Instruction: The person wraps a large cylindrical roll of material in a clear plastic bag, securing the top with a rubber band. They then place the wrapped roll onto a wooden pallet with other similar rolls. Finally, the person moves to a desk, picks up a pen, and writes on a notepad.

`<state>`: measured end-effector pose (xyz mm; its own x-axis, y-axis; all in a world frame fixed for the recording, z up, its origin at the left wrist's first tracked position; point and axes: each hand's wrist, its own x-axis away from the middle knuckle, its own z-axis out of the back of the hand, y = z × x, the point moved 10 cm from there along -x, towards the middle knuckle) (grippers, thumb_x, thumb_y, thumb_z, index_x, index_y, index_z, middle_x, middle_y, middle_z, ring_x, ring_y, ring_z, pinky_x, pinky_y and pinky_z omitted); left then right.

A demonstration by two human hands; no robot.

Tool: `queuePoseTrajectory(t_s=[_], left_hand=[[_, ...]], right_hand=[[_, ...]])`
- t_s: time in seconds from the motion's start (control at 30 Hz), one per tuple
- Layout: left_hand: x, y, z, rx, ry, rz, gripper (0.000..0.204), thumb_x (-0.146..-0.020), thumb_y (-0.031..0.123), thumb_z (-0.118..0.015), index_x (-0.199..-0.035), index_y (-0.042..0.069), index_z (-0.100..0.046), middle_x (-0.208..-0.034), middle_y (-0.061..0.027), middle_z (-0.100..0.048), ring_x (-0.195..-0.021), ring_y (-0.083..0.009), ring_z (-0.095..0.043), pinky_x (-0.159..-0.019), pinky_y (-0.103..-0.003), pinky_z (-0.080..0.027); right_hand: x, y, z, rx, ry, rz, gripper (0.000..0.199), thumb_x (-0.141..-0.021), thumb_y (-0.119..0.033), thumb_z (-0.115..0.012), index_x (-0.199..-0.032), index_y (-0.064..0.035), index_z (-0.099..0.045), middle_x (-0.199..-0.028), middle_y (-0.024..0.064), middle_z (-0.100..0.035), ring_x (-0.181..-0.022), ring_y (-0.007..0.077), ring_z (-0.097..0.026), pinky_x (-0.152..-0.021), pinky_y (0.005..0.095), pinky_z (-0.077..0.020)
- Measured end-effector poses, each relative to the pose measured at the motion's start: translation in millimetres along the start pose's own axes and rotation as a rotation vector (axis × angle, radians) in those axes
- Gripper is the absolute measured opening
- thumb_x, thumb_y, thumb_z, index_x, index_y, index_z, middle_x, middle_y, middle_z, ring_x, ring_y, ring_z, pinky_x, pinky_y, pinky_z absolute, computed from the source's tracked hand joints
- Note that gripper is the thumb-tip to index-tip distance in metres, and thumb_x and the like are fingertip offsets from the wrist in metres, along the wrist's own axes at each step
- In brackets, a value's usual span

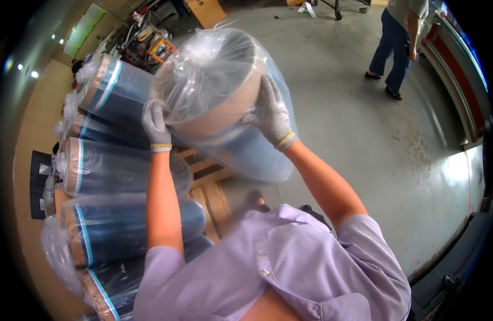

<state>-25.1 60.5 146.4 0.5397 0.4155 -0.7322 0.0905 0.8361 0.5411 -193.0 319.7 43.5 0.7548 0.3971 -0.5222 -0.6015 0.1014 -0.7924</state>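
Observation:
A large roll wrapped in clear plastic [214,115] stands tilted in front of me, its brown end uppermost under a gathered bunch of film and its blue body below. Both my hands wear grey knitted gloves with yellow cuffs. My left hand [157,124] grips the roll's near left rim, fingers curled over the plastic. On the opposite side, my right hand [272,113] clasps the rim, fingers pointing up along it and the thumb across the front. The roll's lower end reaches toward the floor beside a wooden pallet [217,206].
Several similar wrapped rolls [129,166] stand in rows on my left, close to the wall. At the far right, a person [396,43] in jeans stands on the grey floor near a long machine [452,69]. An orange stool-like frame [161,49] and clutter lie at the far left.

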Motion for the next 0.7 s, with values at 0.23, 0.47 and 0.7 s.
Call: queuePoseTrajectory(t_s=[0.23, 0.47, 0.7], left_hand=[[-30.5, -54.9, -26.0, 0.325, 0.092, 0.152, 0.034, -0.097, 0.017, -0.047, -0.068, 0.000, -0.053, -0.078, -0.0084, -0.057, -0.084, -0.0209, -0.056, -0.083, -0.033, -0.043], [-20.3, -48.6, -6.2, 0.274, 0.161, 0.039, 0.037, -0.099, 0.019, -0.044, -0.068, 0.000, -0.054, -0.078, -0.0093, -0.058, -0.084, -0.0216, -0.058, -0.085, -0.034, -0.044], [19.3, 33.7, -5.6, 0.145, 0.200, -0.153, 0.036, -0.097, 0.023, -0.044, -0.068, 0.007, -0.058, -0.074, -0.0082, -0.059, -0.080, -0.0219, -0.060, -0.086, -0.037, -0.048]], right_hand=[[-15.2, 18.5, 16.2, 0.005, 0.027, -0.100, 0.087, -0.073, -0.025, -0.082, -0.145, -0.0053, -0.039, -0.147, 0.0218, -0.040, -0.133, 0.0407, -0.043, -0.112, 0.0455, -0.0356], [-44.2, -107.3, 4.5, 0.166, 0.060, 0.442, 0.013, -0.080, -0.012, -0.064, -0.090, -0.0052, -0.068, -0.099, 0.0173, -0.062, -0.110, 0.0366, -0.056, -0.103, 0.0466, -0.0374], [-28.0, -96.4, 38.0, 0.231, -0.011, 0.416, 0.016, -0.076, -0.006, -0.052, -0.062, -0.0039, -0.056, -0.072, 0.0101, -0.055, -0.095, 0.0318, -0.060, -0.103, 0.0476, -0.0377]])
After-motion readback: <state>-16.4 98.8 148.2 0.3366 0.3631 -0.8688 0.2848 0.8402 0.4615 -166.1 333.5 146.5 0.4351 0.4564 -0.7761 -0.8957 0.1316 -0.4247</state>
